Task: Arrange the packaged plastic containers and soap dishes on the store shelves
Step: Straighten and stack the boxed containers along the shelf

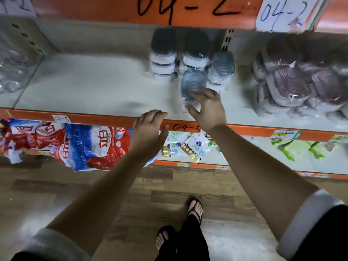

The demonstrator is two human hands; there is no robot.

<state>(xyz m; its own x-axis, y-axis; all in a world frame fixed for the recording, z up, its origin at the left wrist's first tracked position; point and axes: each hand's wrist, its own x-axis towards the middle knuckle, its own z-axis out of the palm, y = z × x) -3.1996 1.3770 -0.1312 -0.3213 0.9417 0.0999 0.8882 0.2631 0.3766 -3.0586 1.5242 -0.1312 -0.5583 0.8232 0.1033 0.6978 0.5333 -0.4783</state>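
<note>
A wrapped stack of grey-lidded plastic containers point(193, 83) stands near the front of the middle shelf point(90, 87). My right hand point(208, 108) lies against its front side, fingers spread and touching the wrap. More grey-lidded packs point(163, 59) stand behind it, and another pack point(221, 68) to its right. My left hand point(148, 132) hovers over the shelf's orange front edge point(94, 119), fingers relaxed, holding nothing. Brown-lidded wrapped packs point(293, 85) are piled at the right of the shelf.
Clear plastic items point(13, 68) fill the bay at the far left behind a divider. Red and blue detergent bags point(79, 144) and small packets point(190, 146) lie on the lower shelf. The upper shelf's orange rail point(188, 10) hangs overhead. My sandalled feet stand on wooden floor point(113, 194).
</note>
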